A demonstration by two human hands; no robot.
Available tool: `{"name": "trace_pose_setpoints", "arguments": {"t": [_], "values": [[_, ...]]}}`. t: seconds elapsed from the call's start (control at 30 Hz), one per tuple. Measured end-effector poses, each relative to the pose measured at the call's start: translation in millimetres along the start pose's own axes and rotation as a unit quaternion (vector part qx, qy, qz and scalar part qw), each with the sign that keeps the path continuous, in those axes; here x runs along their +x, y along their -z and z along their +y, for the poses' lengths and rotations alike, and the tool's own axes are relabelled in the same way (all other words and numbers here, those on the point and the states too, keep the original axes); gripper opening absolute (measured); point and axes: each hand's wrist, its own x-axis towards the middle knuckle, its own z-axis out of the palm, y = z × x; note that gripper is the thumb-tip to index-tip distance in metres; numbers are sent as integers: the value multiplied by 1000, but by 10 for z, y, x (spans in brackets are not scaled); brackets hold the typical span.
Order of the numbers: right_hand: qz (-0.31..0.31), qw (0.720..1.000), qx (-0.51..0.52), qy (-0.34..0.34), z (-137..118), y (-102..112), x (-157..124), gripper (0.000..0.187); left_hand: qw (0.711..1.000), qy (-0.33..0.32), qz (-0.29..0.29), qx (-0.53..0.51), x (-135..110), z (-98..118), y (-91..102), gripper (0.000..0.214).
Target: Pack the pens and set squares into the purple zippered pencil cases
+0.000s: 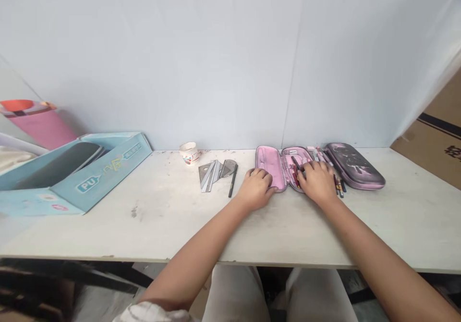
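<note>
Pencil case (268,161), pink, open; left hand (256,189) fingers curled on rim (262,168); right hand (317,182) fingers spread over pens (295,178)

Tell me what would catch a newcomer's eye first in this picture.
The open pink zip pencil case near the middle of the pale table top draws the eye, with the left hand against its edge and the right hand over the dark pens inside. Far left, a large open light-blue cardboard box stands out.

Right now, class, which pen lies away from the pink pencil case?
The dark pen by the set squares, left of the left hand; the other pens lie in or beside the open pencil case, near the right hand.
</note>
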Motion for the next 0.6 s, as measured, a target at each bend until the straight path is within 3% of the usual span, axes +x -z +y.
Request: {"name": "trace_pose_setpoints", "arguments": {"t": [0.2,0.37,0.47,0.6], "values": [[-32,990,78,113,-843,105,164,27,986,155,62,23,-300,-511,111,31],[-64,973,128,183,-1520,40,231,28,978,201,-7,59,-503,-729,52,34],[-80,971,134,181,-1658,-37,237,30,977,204,-44,32,-509,-739,44,31],[-82,976,144,144,-1592,-51,247,35,976,199,-57,-73,-441,-699,78,32]]}}
